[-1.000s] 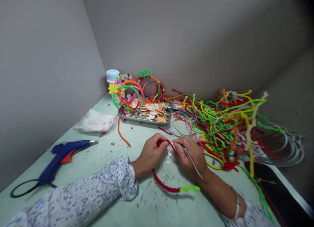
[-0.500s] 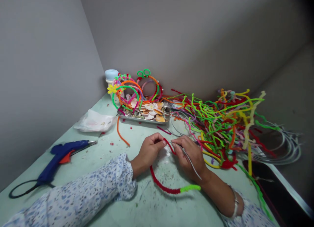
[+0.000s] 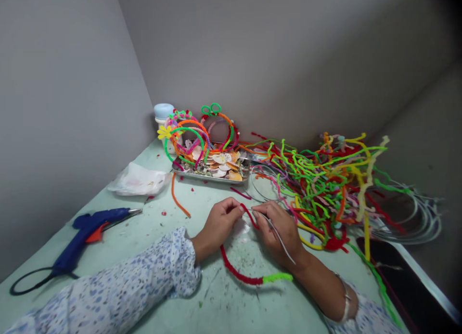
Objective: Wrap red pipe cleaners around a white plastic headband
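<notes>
Red pipe cleaner (image 3: 245, 278) pinched in my left hand (image 3: 219, 225), pale wire (image 3: 280, 238) gripped by my right hand (image 3: 287, 228), both in front of the shell tray (image 3: 212, 180)

- Dark blue plastic glue gun with an orange trigger (image 3: 84, 233), lying on the pale green tabletop (image 3: 155, 252).
- Crumpled, whitish, translucent plastic bag (image 3: 139, 179), near the gun's metal nozzle (image 3: 135, 211).
- Rectangular silver metal tray (image 3: 212, 178) heaped with orange-and-white seashells (image 3: 222, 164).
- Pale bottle with a light blue round lid (image 3: 163, 110), partly hidden behind multicoloured fuzzy hoops (image 3: 207, 139).
- Single bent orange fuzzy strand (image 3: 176, 197), just in front of the tray.
</notes>
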`<state>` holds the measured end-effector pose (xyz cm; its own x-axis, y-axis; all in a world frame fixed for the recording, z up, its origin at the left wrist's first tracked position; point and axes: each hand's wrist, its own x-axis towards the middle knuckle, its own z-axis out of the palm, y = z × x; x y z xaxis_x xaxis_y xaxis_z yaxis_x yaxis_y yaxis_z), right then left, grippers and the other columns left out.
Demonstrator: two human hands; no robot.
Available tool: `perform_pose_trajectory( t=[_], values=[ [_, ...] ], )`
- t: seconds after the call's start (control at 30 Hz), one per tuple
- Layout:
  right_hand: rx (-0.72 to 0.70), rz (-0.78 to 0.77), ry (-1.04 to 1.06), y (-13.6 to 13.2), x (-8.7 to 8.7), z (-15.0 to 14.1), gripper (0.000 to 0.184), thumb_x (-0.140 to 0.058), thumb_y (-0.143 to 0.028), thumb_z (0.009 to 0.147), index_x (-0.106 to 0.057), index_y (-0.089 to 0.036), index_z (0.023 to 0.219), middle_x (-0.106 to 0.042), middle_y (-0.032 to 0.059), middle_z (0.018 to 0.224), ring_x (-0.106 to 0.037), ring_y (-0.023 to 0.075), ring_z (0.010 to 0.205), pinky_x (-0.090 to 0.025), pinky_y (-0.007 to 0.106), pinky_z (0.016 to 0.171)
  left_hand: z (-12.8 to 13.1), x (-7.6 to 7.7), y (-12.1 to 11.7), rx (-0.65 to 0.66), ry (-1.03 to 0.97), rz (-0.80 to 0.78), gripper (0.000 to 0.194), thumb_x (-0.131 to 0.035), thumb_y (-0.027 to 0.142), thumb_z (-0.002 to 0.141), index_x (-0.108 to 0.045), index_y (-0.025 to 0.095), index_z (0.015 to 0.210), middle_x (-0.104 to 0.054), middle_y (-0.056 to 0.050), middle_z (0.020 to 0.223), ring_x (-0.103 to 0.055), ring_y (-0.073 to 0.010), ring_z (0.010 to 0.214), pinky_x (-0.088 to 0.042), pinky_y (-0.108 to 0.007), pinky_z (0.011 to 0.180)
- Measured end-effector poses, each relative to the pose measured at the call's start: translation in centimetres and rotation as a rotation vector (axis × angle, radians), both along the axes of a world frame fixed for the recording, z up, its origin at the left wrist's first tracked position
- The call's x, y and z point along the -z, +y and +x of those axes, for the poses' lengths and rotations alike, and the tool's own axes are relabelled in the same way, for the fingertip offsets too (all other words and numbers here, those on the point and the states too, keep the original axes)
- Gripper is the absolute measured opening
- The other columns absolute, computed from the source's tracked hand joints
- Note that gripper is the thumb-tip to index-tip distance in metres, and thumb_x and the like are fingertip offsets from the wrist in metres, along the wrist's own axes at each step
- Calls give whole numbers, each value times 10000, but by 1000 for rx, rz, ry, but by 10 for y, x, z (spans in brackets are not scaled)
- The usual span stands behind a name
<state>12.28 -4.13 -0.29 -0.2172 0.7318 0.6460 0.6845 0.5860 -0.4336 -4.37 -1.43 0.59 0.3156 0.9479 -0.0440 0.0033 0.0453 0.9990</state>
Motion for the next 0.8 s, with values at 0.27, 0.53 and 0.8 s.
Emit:
perform_pose_trajectory(
  t=[0.27, 0.53, 0.8],
  values=[
    [-11, -3, -15, -2, 0, 0, 132, -481, -153, 892, -591, -180, 959, -608, 55, 838, -574, 186, 814, -464, 325, 738, 0, -2, 3, -5, -52, -81, 143, -532, 218, 721, -483, 162, 598, -400, 59, 485, -324, -74, 470, -237, -226, 472],
    [-8, -10, -13, 0, -1, 0, 139, -469, -161, 899, -594, -188, 951, -616, 62, 837, -581, 191, 811, -475, 331, 735, 1, -1, 6, 26, -111, -123, 154, -542, 231, 722, -470, 165, 603, -402, 59, 478, -326, -71, 455, -231, -231, 471],
    [13, -27, -3, 1, 1, 1, 111, -482, -167, 899, -587, -190, 928, -614, 56, 834, -572, 188, 803, -464, 324, 728, 1, -1, 6, 52, -63, -88, 157, -540, 269, 755, -490, 163, 650, -416, 61, 494, -342, -73, 463, -244, -221, 470]
  ],
)
